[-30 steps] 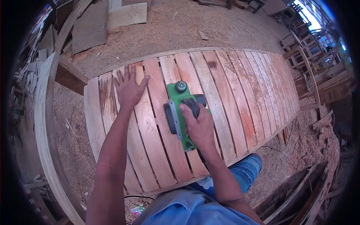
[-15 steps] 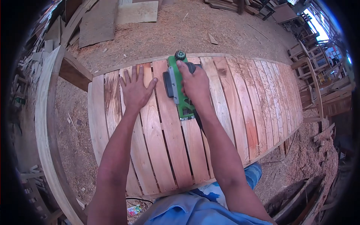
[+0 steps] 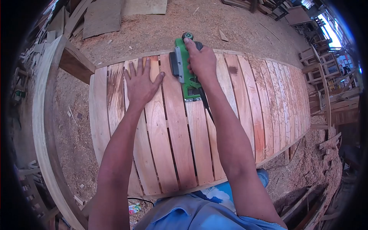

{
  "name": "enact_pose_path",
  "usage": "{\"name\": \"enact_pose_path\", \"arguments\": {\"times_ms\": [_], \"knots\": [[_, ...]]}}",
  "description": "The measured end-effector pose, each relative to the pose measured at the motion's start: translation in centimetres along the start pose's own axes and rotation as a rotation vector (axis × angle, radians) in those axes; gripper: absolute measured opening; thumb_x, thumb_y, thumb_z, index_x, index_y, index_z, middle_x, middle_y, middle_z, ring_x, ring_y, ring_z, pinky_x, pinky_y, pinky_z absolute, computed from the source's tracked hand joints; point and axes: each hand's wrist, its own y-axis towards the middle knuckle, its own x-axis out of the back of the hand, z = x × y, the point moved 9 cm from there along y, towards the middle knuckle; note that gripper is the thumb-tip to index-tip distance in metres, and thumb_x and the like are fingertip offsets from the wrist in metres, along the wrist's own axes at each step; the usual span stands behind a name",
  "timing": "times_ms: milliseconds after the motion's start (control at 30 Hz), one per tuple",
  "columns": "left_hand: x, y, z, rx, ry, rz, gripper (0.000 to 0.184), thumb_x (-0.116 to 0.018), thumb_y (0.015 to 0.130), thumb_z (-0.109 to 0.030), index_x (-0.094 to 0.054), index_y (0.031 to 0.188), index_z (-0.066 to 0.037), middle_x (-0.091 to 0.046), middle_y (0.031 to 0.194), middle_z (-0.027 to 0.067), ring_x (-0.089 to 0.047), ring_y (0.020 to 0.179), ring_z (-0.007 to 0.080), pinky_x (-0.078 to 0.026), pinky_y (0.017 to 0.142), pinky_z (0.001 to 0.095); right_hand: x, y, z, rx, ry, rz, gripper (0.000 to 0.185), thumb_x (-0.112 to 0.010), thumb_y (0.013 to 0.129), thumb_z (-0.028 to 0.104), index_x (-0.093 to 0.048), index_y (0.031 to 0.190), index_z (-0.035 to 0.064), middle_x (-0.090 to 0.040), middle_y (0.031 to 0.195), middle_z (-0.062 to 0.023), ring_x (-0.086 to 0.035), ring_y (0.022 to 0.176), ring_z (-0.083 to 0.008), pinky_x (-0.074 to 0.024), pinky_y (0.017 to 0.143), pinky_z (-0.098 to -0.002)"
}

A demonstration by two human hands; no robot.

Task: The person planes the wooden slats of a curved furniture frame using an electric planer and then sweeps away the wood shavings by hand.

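Observation:
My right hand (image 3: 204, 64) is wrapped round the handle of a green electric hand planer (image 3: 188, 85), thumb near the round front knob. The planer lies on the far part of a slatted wooden bed base (image 3: 158, 134), its front reaching past the far edge. From its back end a dark cord (image 3: 204, 100) trails under my right forearm. My left hand (image 3: 141, 86) rests flat on the slats to the left of the planer, fingers spread and holding nothing. Dark gaps run between the boards, and one slat near the left bears a rough brown patch.
A tall pale wooden post (image 3: 42, 126) stands along the left side. Wood shavings (image 3: 283, 82) cover the right-hand slats and the ground. Flat boards (image 3: 102, 19) lie at the back left. Wooden chair frames (image 3: 322, 63) and scrap timber stand at the right.
My right hand has pushed the planer away from me along the slats, towards and over the far edge. My left hand stays flat in about the same place. The view has shifted slightly.

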Motion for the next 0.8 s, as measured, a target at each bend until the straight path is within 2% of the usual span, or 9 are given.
{"name": "enact_pose_path", "arguments": {"times_ms": [300,400,533,667,733,800], "knots": [[-0.3,0.0,-0.1,-0.010,0.012,-0.018,0.095,-0.044,0.107,-0.081,-0.038,0.176,-0.016,-0.034,0.183,0.0129,-0.028,0.167,0.0477,-0.014,0.136,0.0650,-0.8,2.9,1.1,0.034,0.019,-0.011,0.078,-0.072,0.101,0.067,-0.072,0.066,-0.0024,-0.071,0.060,-0.0152,-0.074,0.057,-0.0270,-0.0619,0.069,-0.0438],[0.0,0.0,0.1,-0.005,-0.007,-0.014,0.094,-0.044,0.107,-0.080,-0.039,0.176,-0.016,-0.033,0.183,0.0127,-0.028,0.167,0.0474,-0.014,0.136,0.0655,-0.8,2.8,1.3,0.007,0.023,0.018,0.079,-0.070,0.101,0.069,-0.074,0.072,-0.0047,-0.075,0.069,-0.0222,-0.079,0.068,-0.0348,-0.0625,0.077,-0.0476],[-0.8,0.2,0.5,0.001,-0.059,0.011,0.093,-0.042,0.108,-0.077,-0.036,0.177,-0.015,-0.031,0.184,0.0125,-0.025,0.169,0.0464,-0.011,0.137,0.0651,1.5,-2.9,-2.0,0.008,-0.102,-0.005,0.084,-0.067,0.100,0.072,-0.076,0.090,-0.0101,-0.077,0.098,-0.0359,-0.077,0.099,-0.0492,-0.0592,0.090,-0.0552],[-0.7,-0.3,0.3,0.005,-0.024,0.034,0.092,-0.042,0.108,-0.077,-0.036,0.177,-0.015,-0.031,0.184,0.0126,-0.024,0.169,0.0463,-0.012,0.136,0.0655,6.8,-19.6,-6.2,-0.094,0.057,0.007,0.064,-0.075,0.104,0.057,-0.071,0.115,-0.0060,-0.075,0.086,-0.0213,-0.077,0.080,-0.0349,-0.0585,0.076,-0.0471],[-0.6,0.0,0.3,-0.005,-0.010,0.005,0.092,-0.043,0.108,-0.077,-0.037,0.176,-0.016,-0.033,0.184,0.0128,-0.027,0.168,0.0474,-0.014,0.136,0.0669,9.1,-26.3,-5.9,-0.206,0.131,0.019,0.056,-0.077,0.104,0.051,-0.070,0.112,-0.0044,-0.071,0.078,-0.0120,-0.070,0.065,-0.0208,-0.0549,0.064,-0.0385],[-0.6,0.0,0.3,-0.005,-0.016,0.002,0.092,-0.043,0.108,-0.077,-0.037,0.176,-0.016,-0.033,0.183,0.0130,-0.026,0.168,0.0474,-0.014,0.136,0.0667,9.9,-28.9,-7.0,-0.230,0.129,-0.008,0.054,-0.078,0.105,0.049,-0.069,0.110,-0.0039,-0.069,0.076,-0.0102,-0.067,0.063,-0.0173,-0.0528,0.059,-0.0367]]}}
